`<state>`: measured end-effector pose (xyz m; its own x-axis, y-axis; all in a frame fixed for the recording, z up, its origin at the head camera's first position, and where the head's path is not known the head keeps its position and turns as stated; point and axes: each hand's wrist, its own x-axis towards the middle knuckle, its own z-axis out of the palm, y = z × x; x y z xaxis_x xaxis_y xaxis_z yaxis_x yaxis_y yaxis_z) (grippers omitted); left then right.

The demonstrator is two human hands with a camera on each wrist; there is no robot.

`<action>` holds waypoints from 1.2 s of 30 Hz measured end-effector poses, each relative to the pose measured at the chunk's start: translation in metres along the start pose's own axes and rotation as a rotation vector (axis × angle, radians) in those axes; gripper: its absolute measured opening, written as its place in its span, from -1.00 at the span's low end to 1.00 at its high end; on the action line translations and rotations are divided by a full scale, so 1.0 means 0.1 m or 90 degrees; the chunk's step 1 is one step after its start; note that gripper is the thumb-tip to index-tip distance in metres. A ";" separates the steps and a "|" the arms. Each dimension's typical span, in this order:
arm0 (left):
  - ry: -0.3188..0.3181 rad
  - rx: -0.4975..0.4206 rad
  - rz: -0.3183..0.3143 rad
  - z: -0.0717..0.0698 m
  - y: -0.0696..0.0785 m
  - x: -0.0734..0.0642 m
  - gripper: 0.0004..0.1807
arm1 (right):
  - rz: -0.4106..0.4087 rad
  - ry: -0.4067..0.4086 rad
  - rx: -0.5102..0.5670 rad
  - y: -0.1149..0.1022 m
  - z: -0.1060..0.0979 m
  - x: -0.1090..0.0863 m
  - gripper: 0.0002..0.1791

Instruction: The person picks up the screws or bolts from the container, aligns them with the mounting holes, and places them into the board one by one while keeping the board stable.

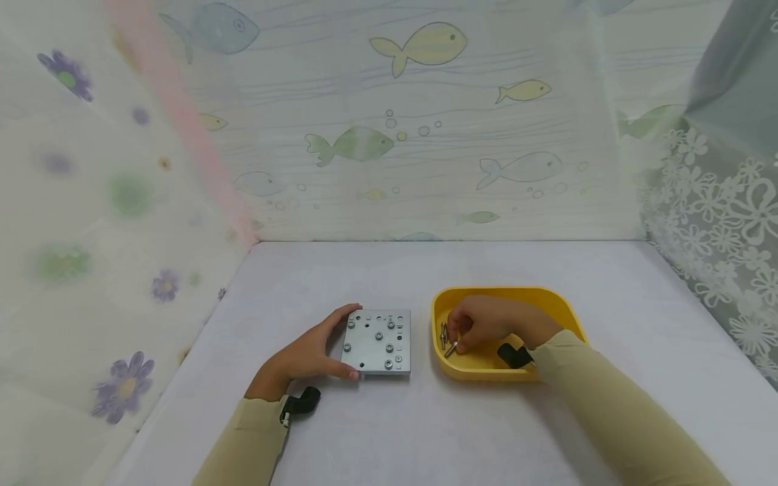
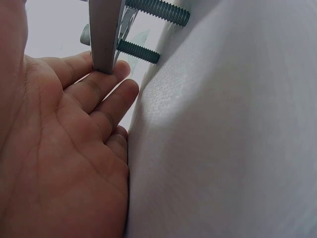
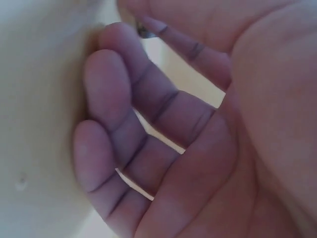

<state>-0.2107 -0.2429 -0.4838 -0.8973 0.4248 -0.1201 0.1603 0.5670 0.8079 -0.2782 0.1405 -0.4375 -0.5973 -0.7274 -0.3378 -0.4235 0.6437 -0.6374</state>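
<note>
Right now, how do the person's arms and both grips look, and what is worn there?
The left sleeve and right sleeve are plain beige and long. A small black left wrist device and a similar right wrist device sit near the cuffs. A thin dark line, perhaps a cable, follows the left sleeve. The left grip and right grip wear no gloves.

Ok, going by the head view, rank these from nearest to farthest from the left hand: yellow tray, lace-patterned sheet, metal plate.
1. Metal plate: touching the left hand, which grips its left side.
2. Yellow tray: to the right, beyond the plate.
3. Lace-patterned sheet: farthest, at the right edge of the view.
</note>
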 end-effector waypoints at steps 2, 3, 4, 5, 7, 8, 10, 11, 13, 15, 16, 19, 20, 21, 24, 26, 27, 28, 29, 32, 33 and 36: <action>0.000 0.000 0.001 0.00 0.00 0.00 0.43 | -0.003 -0.001 0.009 0.01 -0.01 -0.01 -0.89; -0.001 0.000 0.002 0.00 0.01 0.00 0.44 | -0.005 -0.002 0.013 0.02 -0.01 -0.01 -0.89; -0.001 0.001 0.002 -0.01 0.01 -0.01 0.43 | -0.006 -0.003 0.017 0.03 -0.02 -0.02 -0.89; -0.001 0.002 0.004 -0.01 0.01 -0.01 0.43 | -0.009 -0.003 0.020 0.03 -0.02 -0.03 -0.88; -0.002 0.004 0.003 -0.01 0.01 -0.01 0.43 | -0.013 -0.002 0.026 0.04 -0.03 -0.04 -0.88; -0.001 0.006 0.003 -0.01 0.01 -0.01 0.43 | -0.016 -0.001 0.026 0.05 -0.03 -0.05 -0.88; 0.000 0.009 0.003 -0.01 0.01 -0.01 0.42 | -0.019 0.002 0.030 0.04 -0.04 -0.07 -0.88; 0.000 0.012 0.002 -0.01 0.01 -0.01 0.42 | -0.018 0.004 0.031 0.04 -0.04 -0.08 -0.88; -0.001 0.011 0.002 -0.01 0.02 -0.01 0.42 | -0.012 0.010 0.029 0.02 -0.05 -0.10 -0.89; -0.004 0.008 0.001 -0.01 0.02 -0.01 0.42 | -0.004 0.016 0.029 -0.01 -0.06 -0.13 -0.90; -0.005 0.008 0.002 -0.01 0.02 -0.01 0.42 | 0.001 0.020 0.026 -0.03 -0.07 -0.15 -0.90; -0.006 0.010 0.002 -0.01 0.02 -0.01 0.41 | 0.015 0.032 0.033 -0.06 -0.08 -0.18 -0.91; -0.006 0.011 0.001 -0.01 0.02 -0.01 0.41 | 0.017 0.035 0.036 -0.07 -0.08 -0.19 -0.91; -0.005 0.014 0.002 -0.01 0.03 -0.01 0.41 | 0.017 0.040 0.037 -0.08 -0.08 -0.20 -0.91; -0.004 0.019 -0.002 -0.01 0.03 -0.02 0.42 | 0.004 0.059 0.038 -0.10 -0.09 -0.22 -0.92; -0.001 0.021 -0.004 -0.01 0.04 -0.02 0.43 | -0.017 0.074 0.038 -0.10 -0.09 -0.22 -0.93; 0.000 0.022 -0.005 -0.01 0.04 -0.02 0.43 | -0.025 0.083 0.039 -0.11 -0.09 -0.22 -0.93; 0.001 0.023 -0.005 -0.01 0.03 -0.02 0.43 | -0.031 0.091 0.042 -0.11 -0.09 -0.22 -0.93; 0.002 0.022 -0.006 -0.01 0.03 -0.02 0.42 | -0.036 0.097 0.048 -0.11 -0.09 -0.23 -0.94; 0.000 0.020 -0.004 -0.01 0.02 -0.01 0.41 | -0.036 0.117 0.056 -0.13 -0.09 -0.24 -0.94; 0.000 0.021 -0.004 0.00 0.02 -0.01 0.41 | -0.031 0.123 0.059 -0.14 -0.09 -0.25 -0.94; 0.003 0.026 -0.006 -0.01 0.02 -0.01 0.41 | -0.014 0.145 0.057 -0.16 -0.08 -0.26 -0.95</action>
<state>-0.2097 -0.2427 -0.4813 -0.9005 0.4165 -0.1251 0.1687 0.5996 0.7823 -0.2616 0.1510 -0.4125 -0.7309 -0.6622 -0.1649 -0.3819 0.5972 -0.7053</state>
